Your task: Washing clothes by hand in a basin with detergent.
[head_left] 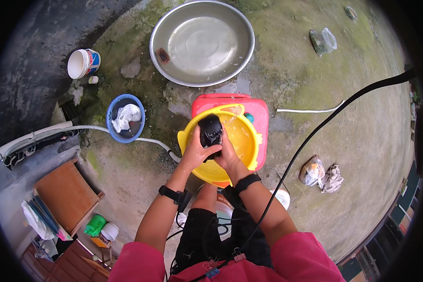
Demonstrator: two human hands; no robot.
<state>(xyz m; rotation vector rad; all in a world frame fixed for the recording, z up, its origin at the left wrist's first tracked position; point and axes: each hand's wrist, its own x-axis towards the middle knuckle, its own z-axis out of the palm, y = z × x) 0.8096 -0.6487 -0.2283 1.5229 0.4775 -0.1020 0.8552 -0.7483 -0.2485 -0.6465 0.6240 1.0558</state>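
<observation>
Both of my hands are closed round a wet black shoe point(211, 129), its rounded end pointing away from me. My left hand point(196, 151) grips its left side, the thumb lying across the near part. On the opposite side my right hand point(228, 152) holds it, with the fingers partly hidden behind it. The shoe is above a yellow basin point(246, 150) with water in it. That basin rests on a red, flat-topped stand point(263, 124), where a small teal round part point(249, 117) shows beside the rim.
Beyond the basin lies a large metal tub point(207, 42) with a brown scrubber point(162, 56) inside. To the left are a blue basin point(109, 115) holding white cloth, a white bucket point(78, 64) and a pale hose point(96, 127). Plastic bags point(312, 171) lie on the right; a black cable point(315, 131) crosses there.
</observation>
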